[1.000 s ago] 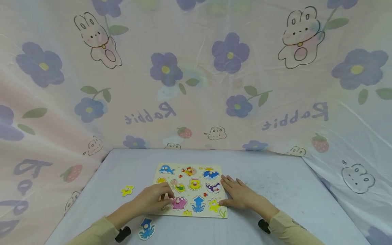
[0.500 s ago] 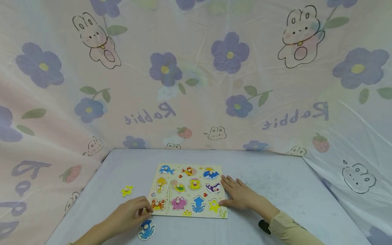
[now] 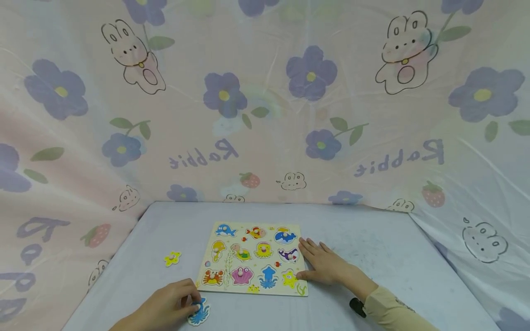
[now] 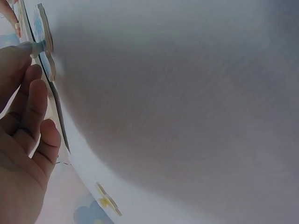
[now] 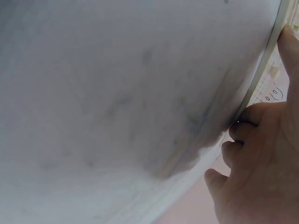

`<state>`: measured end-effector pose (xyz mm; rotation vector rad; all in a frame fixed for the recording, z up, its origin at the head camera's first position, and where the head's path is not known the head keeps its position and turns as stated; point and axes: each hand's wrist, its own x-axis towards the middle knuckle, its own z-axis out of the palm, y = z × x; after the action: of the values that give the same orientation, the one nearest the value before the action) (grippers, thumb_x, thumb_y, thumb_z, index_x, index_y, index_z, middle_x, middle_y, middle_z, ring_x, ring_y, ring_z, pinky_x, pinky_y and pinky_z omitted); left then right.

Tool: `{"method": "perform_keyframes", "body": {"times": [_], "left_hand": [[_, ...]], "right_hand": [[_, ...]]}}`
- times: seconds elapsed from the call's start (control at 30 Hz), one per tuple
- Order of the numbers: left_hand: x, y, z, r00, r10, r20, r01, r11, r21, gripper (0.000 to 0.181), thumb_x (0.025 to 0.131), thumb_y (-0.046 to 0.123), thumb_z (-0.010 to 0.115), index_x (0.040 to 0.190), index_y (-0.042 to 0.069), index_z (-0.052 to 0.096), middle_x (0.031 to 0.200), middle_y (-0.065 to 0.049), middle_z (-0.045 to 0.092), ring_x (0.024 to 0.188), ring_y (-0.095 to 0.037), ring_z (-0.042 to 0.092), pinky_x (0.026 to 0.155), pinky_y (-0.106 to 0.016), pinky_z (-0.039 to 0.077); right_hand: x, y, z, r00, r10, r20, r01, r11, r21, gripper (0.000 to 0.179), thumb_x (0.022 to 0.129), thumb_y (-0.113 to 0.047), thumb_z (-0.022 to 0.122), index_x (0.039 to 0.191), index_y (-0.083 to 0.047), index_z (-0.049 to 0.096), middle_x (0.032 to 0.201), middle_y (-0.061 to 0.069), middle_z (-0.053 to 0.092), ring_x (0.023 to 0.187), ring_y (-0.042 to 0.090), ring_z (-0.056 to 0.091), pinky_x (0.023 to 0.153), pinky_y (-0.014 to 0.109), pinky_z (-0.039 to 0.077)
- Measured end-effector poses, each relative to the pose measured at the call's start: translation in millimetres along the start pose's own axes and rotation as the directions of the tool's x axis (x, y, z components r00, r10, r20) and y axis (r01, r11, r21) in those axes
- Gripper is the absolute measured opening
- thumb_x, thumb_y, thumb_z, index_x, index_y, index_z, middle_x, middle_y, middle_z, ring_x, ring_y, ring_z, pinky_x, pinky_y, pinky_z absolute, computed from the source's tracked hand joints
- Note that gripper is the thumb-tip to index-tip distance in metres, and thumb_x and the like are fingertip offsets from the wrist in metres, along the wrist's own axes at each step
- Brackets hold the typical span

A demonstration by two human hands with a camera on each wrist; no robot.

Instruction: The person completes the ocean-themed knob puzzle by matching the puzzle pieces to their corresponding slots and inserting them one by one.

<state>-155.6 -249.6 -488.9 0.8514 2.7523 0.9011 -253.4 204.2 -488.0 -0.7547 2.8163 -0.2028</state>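
Observation:
In the head view a sea-animal knob puzzle board [image 3: 232, 290] lies on the table, with animal pieces such as a crab [image 3: 213, 277] and a pink shell [image 3: 242, 276] in its shapes. Just off its front left corner is a blue squid puzzle piece [image 3: 200, 315]. My left hand [image 3: 167, 303] pinches that piece by its small knob; the left wrist view shows the thumb at the knob [image 4: 37, 49]. At the board's right edge rests my right hand [image 3: 325, 262], fingers fairly straight and thumb by the yellow starfish shape [image 3: 289, 278].
A loose yellow starfish piece [image 3: 172, 258] lies on the table to the left of the board. The white tabletop [image 3: 372, 239] extends right of it. A curtain [image 3: 265, 115] printed with flowers and rabbits hangs behind and around the table.
My left hand has left the crab's area of the board, moved down and left, and taken hold of the squid piece's knob. The right hand has stayed at the board's edge.

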Motion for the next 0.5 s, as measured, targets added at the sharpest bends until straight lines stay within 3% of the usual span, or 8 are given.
{"method": "perform_keyframes", "body": {"times": [0.5], "left_hand": [[0.3, -1.6, 2.9, 1.0, 0.021, 0.016, -0.021, 1.0, -0.002, 0.011, 0.093, 0.029, 0.08, 0.101, 0.026, 0.073, 0.093, 0.022, 0.056, 0.077, 0.003, 0.051, 0.064, -0.019, 0.044]], "right_hand": [[0.7, -0.9, -0.5, 1.0, 0.006, 0.004, -0.006, 1.0, 0.003, 0.099, 0.093, -0.073, 0.057, 0.162, -0.007, 0.034, 0.171, 0.009, 0.025, 0.157, 0.032, 0.022, 0.124, 0.059, 0.018]]}}
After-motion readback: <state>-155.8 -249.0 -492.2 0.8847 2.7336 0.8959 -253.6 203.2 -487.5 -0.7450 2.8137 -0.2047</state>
